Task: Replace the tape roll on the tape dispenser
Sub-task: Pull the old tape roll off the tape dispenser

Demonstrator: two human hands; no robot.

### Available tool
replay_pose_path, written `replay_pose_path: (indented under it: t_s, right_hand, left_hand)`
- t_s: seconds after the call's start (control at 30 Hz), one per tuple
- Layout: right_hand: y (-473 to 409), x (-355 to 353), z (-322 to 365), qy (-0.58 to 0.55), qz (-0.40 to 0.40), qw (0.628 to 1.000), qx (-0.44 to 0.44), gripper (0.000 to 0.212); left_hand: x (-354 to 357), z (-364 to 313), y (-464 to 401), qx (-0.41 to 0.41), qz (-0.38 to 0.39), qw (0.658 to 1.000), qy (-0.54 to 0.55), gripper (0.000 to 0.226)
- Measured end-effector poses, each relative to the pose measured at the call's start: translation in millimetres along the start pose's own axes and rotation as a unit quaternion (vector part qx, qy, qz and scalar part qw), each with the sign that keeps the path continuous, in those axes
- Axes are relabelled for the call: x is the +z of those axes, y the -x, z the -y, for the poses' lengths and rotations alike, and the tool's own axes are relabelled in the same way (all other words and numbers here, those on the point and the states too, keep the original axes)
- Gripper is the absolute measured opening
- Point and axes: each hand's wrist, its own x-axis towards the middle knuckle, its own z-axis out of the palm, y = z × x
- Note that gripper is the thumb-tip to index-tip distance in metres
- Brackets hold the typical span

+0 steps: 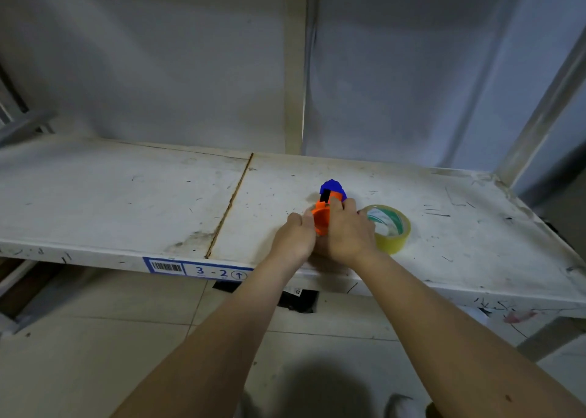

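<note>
An orange and blue tape dispenser (pixel 323 209) rests on the white shelf (pixel 126 202), near its front edge. My left hand (pixel 296 238) grips its left side and my right hand (pixel 348 232) grips its right side and top. The dispenser's lower part is hidden between my hands, so I cannot tell whether a roll sits in it. A yellowish clear tape roll (pixel 391 227) with a green-printed core lies flat on the shelf just right of my right hand, touching or nearly touching it.
A rusty seam (pixel 230 205) runs across the shelf left of my hands. A blue label reading 3-2 (pixel 198 269) is on the shelf's front edge. Metal uprights stand at the back centre (pixel 295 68) and right (pixel 539 113). Tiled floor lies below.
</note>
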Motion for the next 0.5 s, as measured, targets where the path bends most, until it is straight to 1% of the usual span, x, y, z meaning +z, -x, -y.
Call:
replay_pose_path:
  t_s: [0.07, 0.1, 0.17, 0.23, 0.3, 0.37, 0.5]
  right_hand:
    - [-4.5, 0.4, -2.6, -0.053, -0.007, 0.999, 0.007, 0.084]
    - [-5.9, -0.6, -3.6, -0.082, -0.011, 0.997, 0.005, 0.086]
    - [-6.0, -6.5, -3.9, -0.13, -0.016, 0.991, -0.009, 0.084]
    - [-3.3, -14.9, -3.4, -0.168, -0.02, 0.985, -0.027, 0.081]
    - [-0.3, -23.1, -4.6, -0.2, -0.031, 0.979, -0.039, 0.083]
    - [2.2, -30.2, -8.3, -0.206, -0.045, 0.976, -0.046, 0.088]
    - [2.6, -42.3, -17.3, -0.149, -0.086, 0.983, -0.061, 0.094]
  left_hand:
    - [-2.7, -4.8, -6.6, -0.046, -0.005, 0.996, 0.076, 0.055]
    - [-4.5, -7.1, -9.5, -0.074, -0.003, 0.987, 0.142, 0.056]
    - [-7.9, -11.7, -13.5, -0.124, 0.002, 0.948, 0.292, 0.049]
    - [-11.9, -15.8, -15.2, -0.14, 0.012, 0.908, 0.395, 0.034]
    - [-16.0, -19.6, -14.1, -0.142, 0.039, 0.883, 0.445, 0.027]
    - [-19.1, -21.8, -11.4, -0.144, 0.074, 0.863, 0.479, 0.03]
    - [-18.4, -24.2, -9.5, -0.131, 0.116, 0.829, 0.532, 0.036]
